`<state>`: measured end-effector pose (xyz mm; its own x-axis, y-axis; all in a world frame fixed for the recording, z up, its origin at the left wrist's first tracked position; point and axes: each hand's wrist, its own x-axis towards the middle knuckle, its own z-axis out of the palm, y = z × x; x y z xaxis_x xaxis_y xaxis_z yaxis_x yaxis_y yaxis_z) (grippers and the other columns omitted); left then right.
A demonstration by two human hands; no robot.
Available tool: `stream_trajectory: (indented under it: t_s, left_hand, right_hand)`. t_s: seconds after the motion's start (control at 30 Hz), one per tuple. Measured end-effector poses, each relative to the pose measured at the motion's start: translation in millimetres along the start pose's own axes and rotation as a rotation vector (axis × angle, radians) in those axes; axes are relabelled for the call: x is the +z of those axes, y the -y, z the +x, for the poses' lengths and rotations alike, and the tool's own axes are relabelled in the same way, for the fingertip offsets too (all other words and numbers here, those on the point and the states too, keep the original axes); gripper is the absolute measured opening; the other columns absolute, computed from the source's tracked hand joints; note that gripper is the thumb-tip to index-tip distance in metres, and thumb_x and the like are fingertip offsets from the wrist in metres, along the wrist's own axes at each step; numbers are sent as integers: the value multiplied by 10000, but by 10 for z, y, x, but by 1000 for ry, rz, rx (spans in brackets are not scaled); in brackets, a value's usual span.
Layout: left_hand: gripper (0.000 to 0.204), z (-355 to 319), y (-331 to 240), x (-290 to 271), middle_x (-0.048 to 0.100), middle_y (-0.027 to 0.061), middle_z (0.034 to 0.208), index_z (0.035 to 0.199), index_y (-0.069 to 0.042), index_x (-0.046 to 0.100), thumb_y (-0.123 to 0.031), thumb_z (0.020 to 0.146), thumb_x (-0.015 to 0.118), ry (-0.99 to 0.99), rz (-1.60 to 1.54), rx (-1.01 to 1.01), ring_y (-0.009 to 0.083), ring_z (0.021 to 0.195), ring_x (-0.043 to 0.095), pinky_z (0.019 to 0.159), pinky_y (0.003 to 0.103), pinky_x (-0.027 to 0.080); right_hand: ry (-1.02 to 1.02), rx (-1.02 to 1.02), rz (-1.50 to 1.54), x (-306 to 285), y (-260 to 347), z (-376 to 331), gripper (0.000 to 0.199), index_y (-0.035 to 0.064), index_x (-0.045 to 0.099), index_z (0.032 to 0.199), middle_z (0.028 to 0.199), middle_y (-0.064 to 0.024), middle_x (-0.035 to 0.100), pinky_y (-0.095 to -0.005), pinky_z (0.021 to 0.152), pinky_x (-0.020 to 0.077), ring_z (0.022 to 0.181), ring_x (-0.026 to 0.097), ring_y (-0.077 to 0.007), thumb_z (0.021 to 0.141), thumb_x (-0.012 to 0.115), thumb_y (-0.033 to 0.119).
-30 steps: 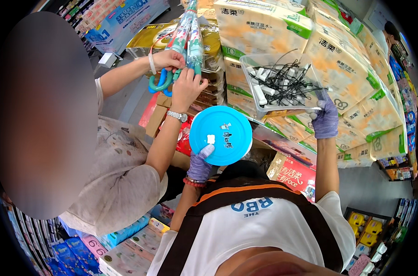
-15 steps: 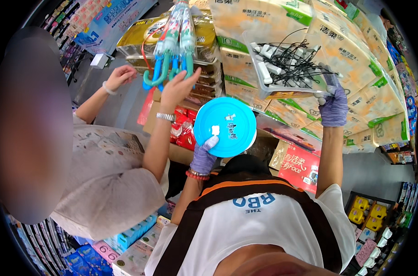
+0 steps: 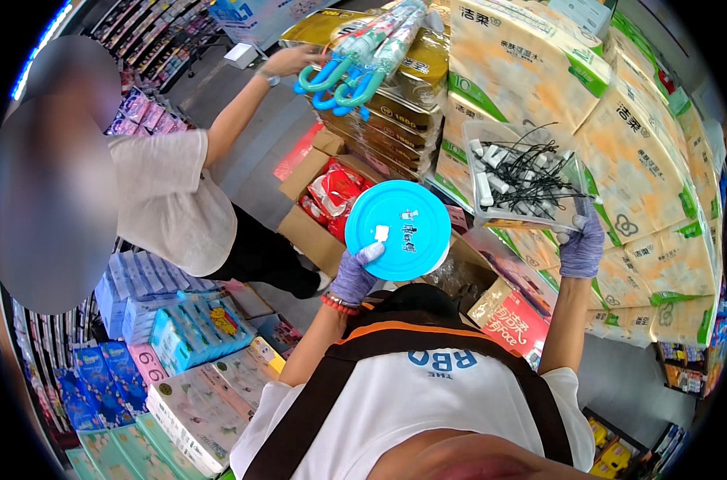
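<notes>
My left hand [image 3: 355, 276], in a purple knit glove with pale fingertips, grips the near left edge of a round blue lid [image 3: 415, 232]. Its thumb lies on top; a white rim shows beneath, and what lies under the lid is hidden. Over to the right, my gloved right hand [image 3: 581, 246] holds a clear plastic box [image 3: 517, 221] by its near right corner. White tags with tangled black cords [image 3: 531, 172] fill that box. It is held up in front of stacked tissue packs [image 3: 531, 60].
Umbrellas with blue and green handles [image 3: 363, 80] lie on gold packs [image 3: 403, 112], beside a co-worker's outstretched hand [image 3: 294, 60]. An open carton [image 3: 319, 240] with red packages stands left of the lid. Boxed and wrapped goods [image 3: 207, 404] fill the lower left.
My view has shifted, and the co-worker now stands farther off to the left, one arm stretched toward the umbrellas. Both my hands keep hold of the lid and the box.
</notes>
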<state>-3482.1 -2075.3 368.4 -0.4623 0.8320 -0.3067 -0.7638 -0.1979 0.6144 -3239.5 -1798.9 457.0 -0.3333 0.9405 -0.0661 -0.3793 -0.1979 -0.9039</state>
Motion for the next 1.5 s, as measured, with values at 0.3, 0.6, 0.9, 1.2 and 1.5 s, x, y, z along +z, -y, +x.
stream_trajectory:
  t_s: [0.3,0.6,0.9,1.2,1.5]
  left_hand:
    - [716,-10,-499,-377,466,160,1255,1319,-31,341,-161,714,703,-98,-72,101,302,1129,499,938,434,455]
    - [703,674,-1577,-1213,480,136,1233,1309,-47,359,-169,708,704,0,7,66,278,1108,511,915,415,468]
    - [697,955,-2528,-1968,468,107,1259,1311,-53,376,-150,708,711,-15,44,-50,255,1126,489,935,404,439]
    - [646,143,-2679,-2815,438,153,1287,1332,-33,308,-143,776,617,-463,-85,149,306,1152,472,986,441,392]
    - [689,168,-3003,-3027,428,150,1303,1347,-64,300,-135,759,650,-402,-166,106,314,1153,474,949,484,427]
  right_hand:
    - [129,3,-20,604,-120,136,596,-29,437,1267,1226,-112,527,-169,417,455,554,600,-136,700,527,133]
    - [139,-166,43,2286,-278,536,561,-38,445,1251,1159,-130,564,-181,442,464,550,563,-142,707,471,97]
    - [240,-121,295,3088,-917,2199,132,-19,538,911,700,-85,579,-279,532,507,584,554,-186,842,438,33]
    - [186,-180,227,3708,-1159,1708,80,103,518,803,557,34,482,-221,416,504,453,500,-113,757,505,38]
    - [106,-230,220,3817,-857,1059,114,51,541,869,593,-8,531,-216,379,492,471,551,-155,759,512,40]
